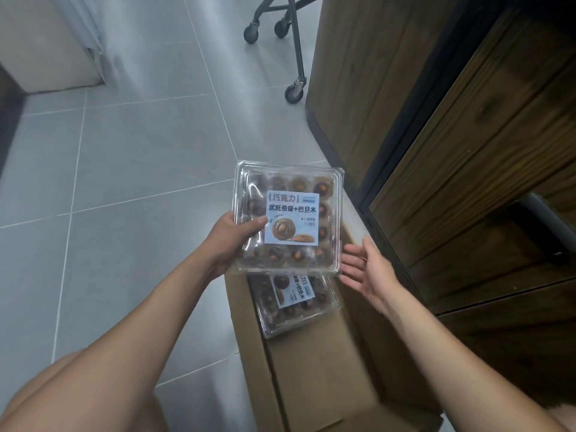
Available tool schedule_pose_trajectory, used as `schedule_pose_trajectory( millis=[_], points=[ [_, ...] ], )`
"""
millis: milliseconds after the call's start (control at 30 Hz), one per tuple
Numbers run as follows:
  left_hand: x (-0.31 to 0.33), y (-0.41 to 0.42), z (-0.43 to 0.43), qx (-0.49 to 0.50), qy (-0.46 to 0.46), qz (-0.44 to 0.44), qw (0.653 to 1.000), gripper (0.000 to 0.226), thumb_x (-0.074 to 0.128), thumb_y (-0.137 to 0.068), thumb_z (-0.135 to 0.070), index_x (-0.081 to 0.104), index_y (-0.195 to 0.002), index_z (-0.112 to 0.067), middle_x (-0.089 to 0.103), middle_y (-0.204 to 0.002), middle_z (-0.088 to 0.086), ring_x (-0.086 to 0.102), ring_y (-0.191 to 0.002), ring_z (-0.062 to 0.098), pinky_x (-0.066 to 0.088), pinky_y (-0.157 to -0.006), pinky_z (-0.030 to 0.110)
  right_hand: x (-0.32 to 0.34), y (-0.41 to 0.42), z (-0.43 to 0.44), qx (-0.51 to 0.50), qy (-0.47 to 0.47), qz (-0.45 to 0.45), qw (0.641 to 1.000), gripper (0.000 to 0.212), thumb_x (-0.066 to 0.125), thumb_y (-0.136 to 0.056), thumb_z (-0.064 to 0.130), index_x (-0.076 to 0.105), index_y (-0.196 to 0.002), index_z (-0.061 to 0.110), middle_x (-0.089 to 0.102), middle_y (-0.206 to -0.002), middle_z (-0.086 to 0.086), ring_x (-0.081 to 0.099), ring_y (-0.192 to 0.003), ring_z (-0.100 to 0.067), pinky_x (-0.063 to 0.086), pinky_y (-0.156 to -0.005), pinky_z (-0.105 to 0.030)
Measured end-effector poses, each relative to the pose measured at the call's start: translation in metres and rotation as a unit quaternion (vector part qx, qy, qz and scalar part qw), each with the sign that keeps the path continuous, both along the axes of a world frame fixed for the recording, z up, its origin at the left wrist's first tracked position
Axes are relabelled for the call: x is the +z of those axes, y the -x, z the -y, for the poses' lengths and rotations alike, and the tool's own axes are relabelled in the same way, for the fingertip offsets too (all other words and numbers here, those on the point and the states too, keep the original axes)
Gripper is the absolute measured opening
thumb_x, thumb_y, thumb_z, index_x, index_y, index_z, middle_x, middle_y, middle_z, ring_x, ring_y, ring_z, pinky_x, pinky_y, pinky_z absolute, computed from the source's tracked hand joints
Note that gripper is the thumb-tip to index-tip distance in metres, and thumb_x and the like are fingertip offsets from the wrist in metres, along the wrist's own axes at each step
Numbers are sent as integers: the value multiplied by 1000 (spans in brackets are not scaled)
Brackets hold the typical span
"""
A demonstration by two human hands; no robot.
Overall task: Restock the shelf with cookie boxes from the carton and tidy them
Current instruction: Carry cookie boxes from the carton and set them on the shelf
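Note:
A clear plastic cookie box (288, 218) with a pale blue label hangs in the air above the brown carton (314, 363). My left hand (232, 236) grips its left edge, thumb on the lid. My right hand (366, 269) is spread, palm up, just off the box's lower right corner, its fingertips close to the rim. A second cookie box (296, 302) of the same kind lies tilted inside the carton, partly hidden under the held one.
A dark wooden shelf unit (452, 145) rises on the right, close beside the carton. Grey tiled floor (124, 151) spreads to the left. A wheeled metal trolley frame (290, 45) stands at the top, near the shelf's far end.

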State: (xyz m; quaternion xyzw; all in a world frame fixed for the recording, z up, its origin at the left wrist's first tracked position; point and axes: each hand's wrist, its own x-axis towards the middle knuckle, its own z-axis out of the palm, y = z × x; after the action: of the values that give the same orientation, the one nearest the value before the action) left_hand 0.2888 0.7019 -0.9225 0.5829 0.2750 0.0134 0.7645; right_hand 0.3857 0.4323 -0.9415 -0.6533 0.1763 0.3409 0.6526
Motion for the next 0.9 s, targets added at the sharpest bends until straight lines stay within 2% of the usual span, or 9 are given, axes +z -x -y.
schedule_pose_trajectory(
  millis=[100, 233, 367, 467, 533, 600, 667, 733, 900],
  points=[
    [1, -1, -10, 53, -30, 9, 998, 10, 71, -100, -13, 73, -109, -14, 83, -95, 5, 79, -84, 24, 63, -67, 34, -47, 26, 10, 18, 68, -62, 996, 53, 43, -108, 50, 62, -132, 6, 74, -109, -10, 72, -96, -23, 60, -76, -38],
    [-1, -3, -24, 121, -22, 13, 992, 29, 72, -99, -13, 69, -127, -7, 81, -111, 12, 79, -101, 32, 63, -87, 47, -82, 71, 7, 68, 118, -141, 981, 50, 48, -108, 45, 52, -146, 13, 70, -121, -10, 70, -101, -21, 61, -76, -34],
    [-5, -5, -33, 175, -20, 14, 984, 35, 74, -98, -16, 68, -131, -6, 80, -113, 11, 78, -104, 30, 64, -87, 45, -110, 96, -11, 6, 30, -226, 974, 59, 51, -108, 35, 33, -160, 13, 46, -156, -23, 50, -141, -37, 42, -117, -48],
    [-6, -7, -37, 195, -15, 11, 981, 33, 73, -98, -15, 69, -130, -5, 81, -112, 10, 79, -100, 28, 66, -80, 41, -119, 100, -24, -87, -49, -254, 962, 58, 58, -106, 30, 36, -157, 14, 49, -152, -27, 49, -141, -39, 36, -122, -50],
    [-7, -8, -38, 203, -12, 10, 979, 33, 72, -99, -15, 68, -131, -6, 81, -111, 9, 79, -99, 28, 66, -80, 43, -122, 99, -30, -141, -57, -264, 953, 52, 65, -102, 30, 45, -147, 13, 60, -135, -25, 61, -125, -36, 50, -110, -44],
    [-8, -10, -39, 207, -10, 11, 978, 35, 73, -98, -15, 67, -131, -6, 81, -112, 9, 80, -99, 28, 66, -79, 43, -120, 97, -36, -151, -30, -256, 954, 45, 72, -96, 32, 60, -133, 9, 67, -96, -13, 67, -85, -23, 60, -72, -30],
    [-9, -11, -40, 212, -10, 9, 977, 36, 74, -97, -16, 67, -132, -6, 81, -112, 8, 80, -99, 28, 65, -78, 41, -120, 92, -40, -158, -7, -237, 959, 35, 77, -92, 33, 71, -120, 13, 65, -66, 0, 54, -50, -8, 44, -41, -18],
    [-11, -12, -41, 216, -9, 5, 976, 37, 74, -97, -16, 67, -132, -7, 81, -112, 8, 80, -99, 27, 65, -79, 42, -119, 87, -44, -175, 6, -221, 960, 24, 79, -90, 30, 74, -109, 15, 70, -62, 4, 49, -37, -3, 34, -36, -16],
    [-14, -15, -39, 227, -8, 2, 974, 38, 75, -97, -16, 66, -132, -7, 81, -111, 7, 80, -98, 26, 65, -79, 42, -123, 85, -50, -206, 25, -147, 967, 33, 87, -81, 19, 74, -111, 12, 81, -96, -5, 77, -89, -26, 60, -87, -39]
  ],
)
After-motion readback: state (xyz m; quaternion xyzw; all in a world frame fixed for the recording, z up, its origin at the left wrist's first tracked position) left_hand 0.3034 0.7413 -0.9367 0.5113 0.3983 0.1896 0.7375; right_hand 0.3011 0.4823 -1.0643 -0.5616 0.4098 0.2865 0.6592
